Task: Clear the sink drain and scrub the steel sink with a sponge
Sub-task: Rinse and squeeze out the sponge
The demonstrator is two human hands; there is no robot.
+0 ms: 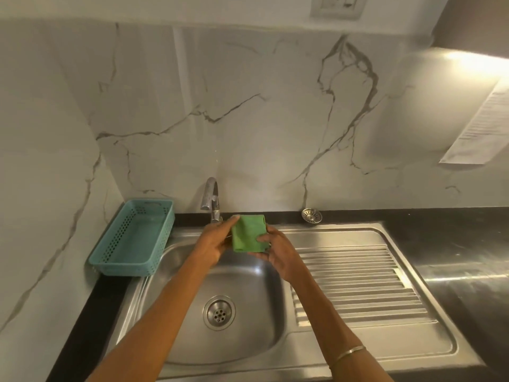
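Note:
I hold a flat green sponge (248,232) upright over the back of the steel sink (256,334), below the tap (211,199). My left hand (213,242) grips its left edge and my right hand (276,250) pinches its lower right side. Down in the basin the round drain (219,312) lies open, showing its holes. A metal drain strainer (311,215) rests on the black counter behind the sink, against the wall. No water is seen running from the tap.
A teal perforated plastic basket (132,238) sits on the counter left of the sink. The ribbed steel drainboard (355,282) extends right, then black counter (454,244). Marble wall behind; a paper sheet (479,125) hangs at far right.

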